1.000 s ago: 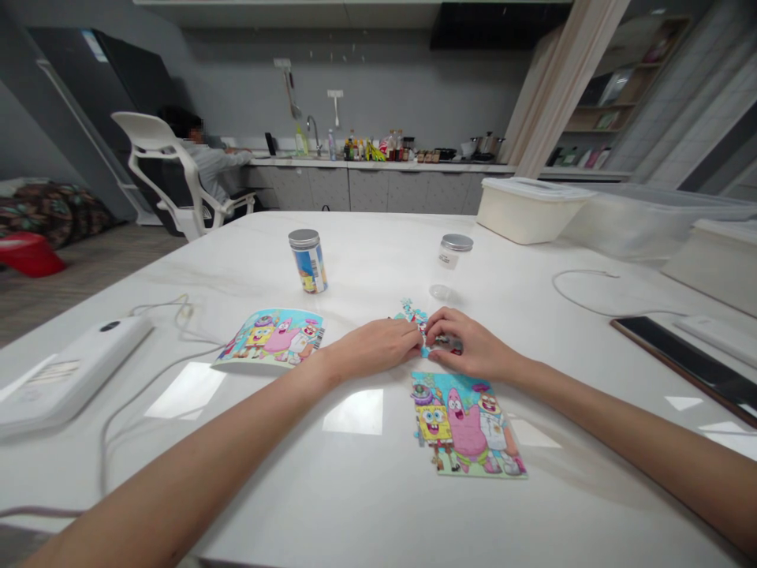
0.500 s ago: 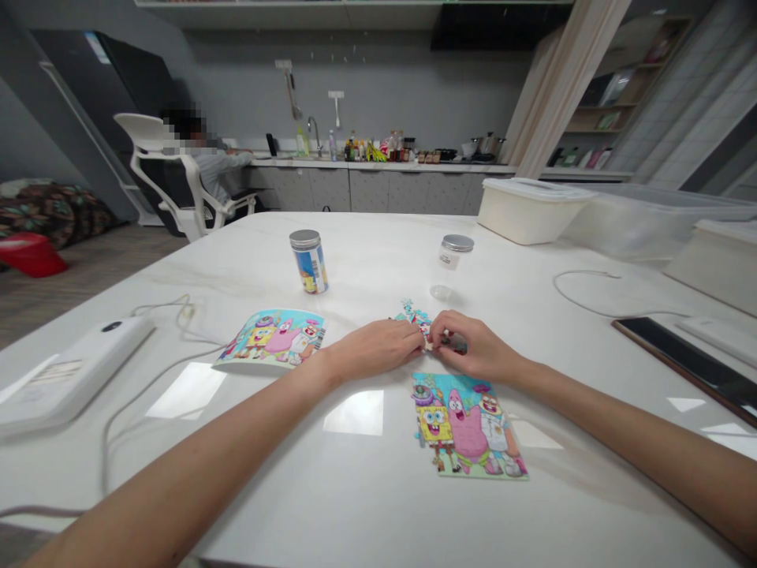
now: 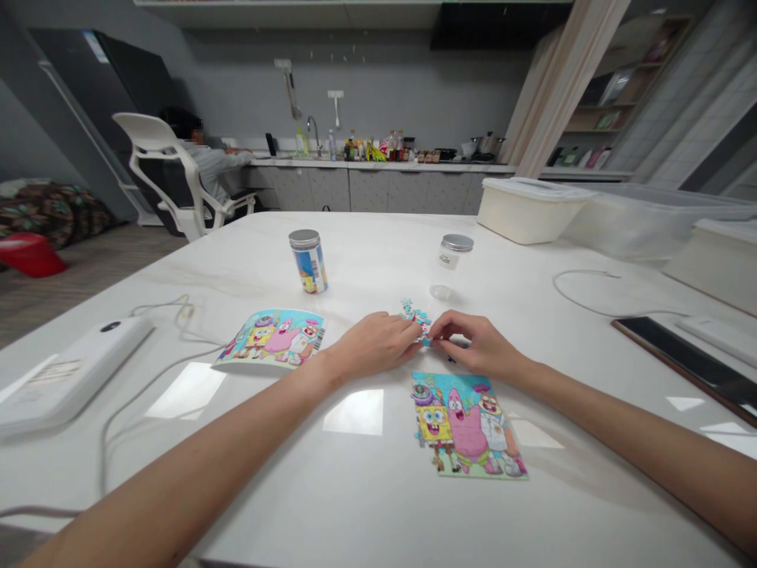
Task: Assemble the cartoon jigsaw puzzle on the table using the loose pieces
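Observation:
Small colourful puzzle pieces (image 3: 416, 318) lie in a little pile on the white table, at my fingertips. My left hand (image 3: 378, 344) rests palm down at the pile's left side, its fingers together on pieces. From the right, my right hand (image 3: 470, 344) pinches at the near edge of the pile; whatever is between its thumb and forefinger is too small to make out. Just below my hands lies a partly assembled cartoon puzzle (image 3: 467, 430) with an uneven left edge. A curved picture sheet (image 3: 275, 339) with the same characters is to the left.
Behind my hands stand a printed jar (image 3: 309, 264) and a clear jar (image 3: 454, 264), both metal-lidded. A white device (image 3: 71, 375) with cables is left, a dark tablet (image 3: 691, 359) right, lidded boxes (image 3: 529, 211) far right. A person (image 3: 210, 170) sits beyond the table.
My left hand has shifted slightly and its fingers have drawn back a little, showing more of the pile. My right hand's fingers have moved slightly at the pieces.

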Demonstrator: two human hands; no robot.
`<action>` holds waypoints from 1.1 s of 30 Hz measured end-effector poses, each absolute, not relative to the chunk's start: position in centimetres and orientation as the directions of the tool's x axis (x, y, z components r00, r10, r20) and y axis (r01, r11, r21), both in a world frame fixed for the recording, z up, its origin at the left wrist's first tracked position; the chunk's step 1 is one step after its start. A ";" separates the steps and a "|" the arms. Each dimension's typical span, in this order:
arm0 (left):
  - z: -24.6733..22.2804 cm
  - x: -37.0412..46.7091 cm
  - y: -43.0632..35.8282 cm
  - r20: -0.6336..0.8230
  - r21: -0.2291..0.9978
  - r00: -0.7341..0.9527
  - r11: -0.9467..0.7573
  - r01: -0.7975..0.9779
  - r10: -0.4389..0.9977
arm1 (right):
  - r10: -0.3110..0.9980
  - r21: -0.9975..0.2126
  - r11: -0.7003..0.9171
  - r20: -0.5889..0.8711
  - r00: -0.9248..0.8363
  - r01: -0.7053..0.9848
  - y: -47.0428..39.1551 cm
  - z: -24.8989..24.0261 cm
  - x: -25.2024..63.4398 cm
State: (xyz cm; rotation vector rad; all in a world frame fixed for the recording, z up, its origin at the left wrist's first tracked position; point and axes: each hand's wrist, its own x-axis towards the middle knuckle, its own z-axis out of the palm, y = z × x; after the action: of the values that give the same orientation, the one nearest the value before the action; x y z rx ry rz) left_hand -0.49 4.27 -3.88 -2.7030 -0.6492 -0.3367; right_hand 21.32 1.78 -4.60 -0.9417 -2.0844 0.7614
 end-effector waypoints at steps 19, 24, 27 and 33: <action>-4.8 -0.8 4.0 0.370 -0.358 0.846 -0.782 0.510 0.383 | 0.799 -0.717 0.573 0.382 -0.464 0.397 1.7 -4.2 21.1; -4.8 -0.9 4.0 0.375 -0.359 0.851 -0.788 0.500 0.368 | 0.800 -0.732 0.561 0.360 -0.480 0.387 1.6 -4.2 21.2; -4.8 -0.9 4.1 0.367 -0.349 0.859 -0.803 0.483 0.357 | 0.802 -0.734 0.555 0.348 -0.486 0.391 1.6 -4.2 21.1; -4.8 -1.0 4.1 0.356 -0.334 0.860 -0.810 0.482 0.365 | 0.811 -0.744 0.544 0.348 -0.471 0.387 1.7 -4.3 21.2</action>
State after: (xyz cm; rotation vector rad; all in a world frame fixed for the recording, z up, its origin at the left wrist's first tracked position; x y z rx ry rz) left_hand -0.97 4.10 -4.77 -2.6162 -0.6255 -0.3864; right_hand 21.17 1.73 -4.31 -0.9626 -2.0777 0.7716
